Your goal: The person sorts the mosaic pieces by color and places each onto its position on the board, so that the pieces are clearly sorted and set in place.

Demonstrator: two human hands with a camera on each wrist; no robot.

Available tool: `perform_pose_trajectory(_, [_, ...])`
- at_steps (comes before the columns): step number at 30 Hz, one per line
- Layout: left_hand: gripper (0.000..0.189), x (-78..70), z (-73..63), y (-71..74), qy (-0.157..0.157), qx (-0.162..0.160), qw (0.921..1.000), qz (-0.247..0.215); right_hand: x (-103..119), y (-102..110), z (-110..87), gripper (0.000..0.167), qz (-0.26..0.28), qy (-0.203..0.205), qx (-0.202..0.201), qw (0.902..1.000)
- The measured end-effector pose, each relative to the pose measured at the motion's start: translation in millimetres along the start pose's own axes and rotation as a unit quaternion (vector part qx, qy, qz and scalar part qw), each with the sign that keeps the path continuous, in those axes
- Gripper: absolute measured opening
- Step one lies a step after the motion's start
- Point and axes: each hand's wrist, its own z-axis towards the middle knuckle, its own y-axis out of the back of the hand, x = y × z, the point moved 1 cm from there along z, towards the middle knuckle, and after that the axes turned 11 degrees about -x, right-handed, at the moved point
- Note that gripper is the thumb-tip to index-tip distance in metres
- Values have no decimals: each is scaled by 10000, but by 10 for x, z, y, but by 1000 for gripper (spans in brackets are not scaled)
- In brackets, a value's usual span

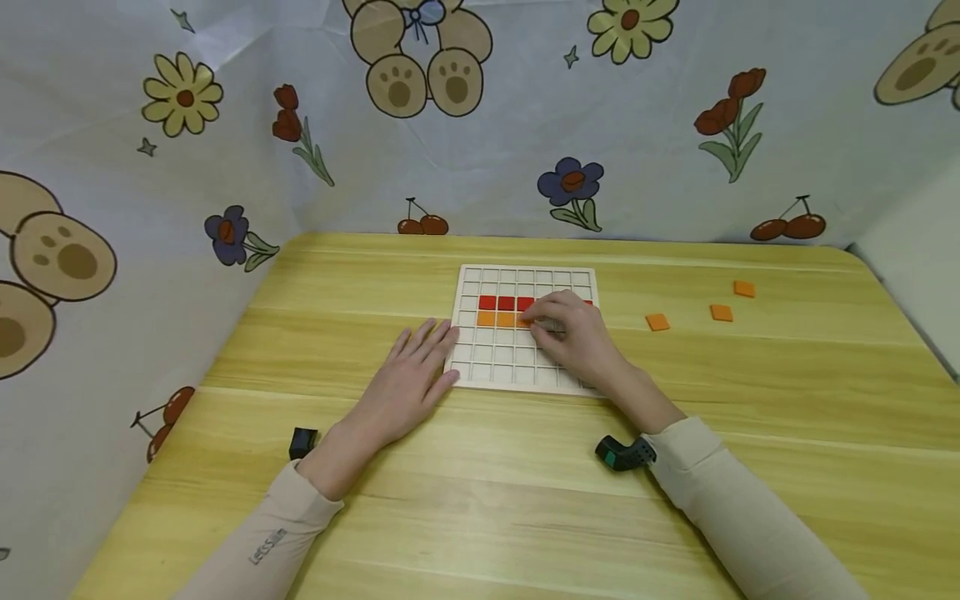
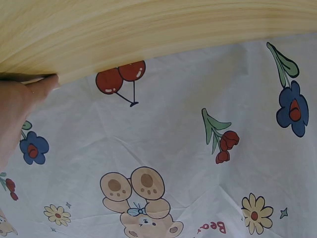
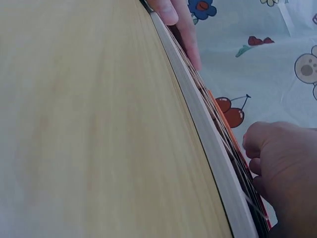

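Observation:
A pale square grid board [image 1: 491, 372] lies on the table. Red tiles [image 1: 487, 302] sit in one of its rows, partly covered by the right hand. Just below them, orange tiles [image 1: 486, 318] begin a second row. My right hand [image 1: 576, 337] is over the board, thumb and fingers curled together at an orange tile [image 1: 522, 321] in that second row; its fingertips hide part of the tile. My left hand [image 1: 411, 375] lies with fingers extended, touching the board's left edge. In the right wrist view the right hand [image 3: 290, 166] appears beside the board's rim [image 3: 198, 116].
Three loose orange tiles [image 1: 722, 313] lie on the wooden table [image 1: 480, 517] to the right of the board. A dark band piece [image 1: 624, 453] is at the right wrist and a small black block [image 1: 303, 443] by the left. A patterned cloth [image 1: 495, 142] hangs behind.

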Motion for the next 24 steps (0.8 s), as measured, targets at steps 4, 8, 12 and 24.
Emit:
perform_pose_trajectory(4, [64, 3, -8, 9, 3, -22, 10000, -5, -42, 63, -7, 15, -10, 90, -286, 9995])
perform_pose_trajectory(8, [64, -3, -18, 16, 7, -30, 10000, 11, -124, 153, -28, 18, -9, 200, -457, 9988])
perform_pose_trajectory(12, [65, -14, -21, 15, 12, -29, 10000, -25, -211, 264, -67, 22, 8, 225, -503, 9985])
perform_pose_trajectory(24, [64, -8, 1, 4, 40, 68, 10000, -36, -539, 806, -347, 29, -583, -117, -968, 9935])
